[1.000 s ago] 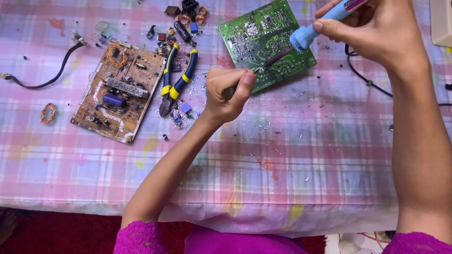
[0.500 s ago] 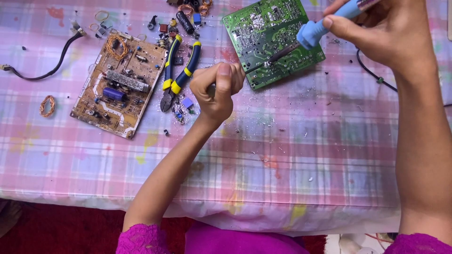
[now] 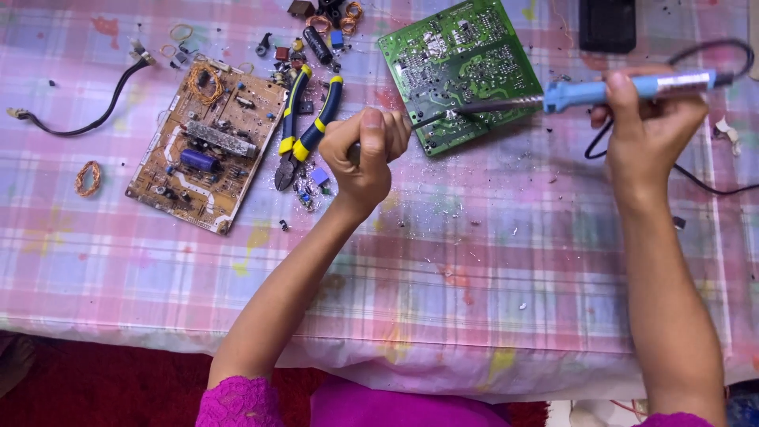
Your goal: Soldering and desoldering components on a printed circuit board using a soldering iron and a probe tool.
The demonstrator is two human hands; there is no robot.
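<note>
Two circuit boards lie on the checked pink tablecloth (image 3: pixel 474 261): one green circuit board (image 3: pixel 462 67) at top centre and one brown circuit board (image 3: pixel 207 146) to its left, well apart. The right hand (image 3: pixel 644 130) is clenched around the blue handle of one soldering iron (image 3: pixel 601 91), held roughly level, its metal tip resting on the lower part of the green board. The left hand (image 3: pixel 365 154) is closed in a fist around one thin dark tool (image 3: pixel 419 122), whose point reaches the same lower edge of the green board, near the iron's tip; what kind of tool it is cannot be told. One pair of pliers (image 3: pixel 304 126) with blue-and-yellow handles lies between the two boards, just beside the left hand. One black cable (image 3: pixel 91 119) lies left of the brown board, and one small copper wire coil (image 3: pixel 88 178) lies below it. Loose small components are scattered above the pliers, too many and too small to count.
</note>
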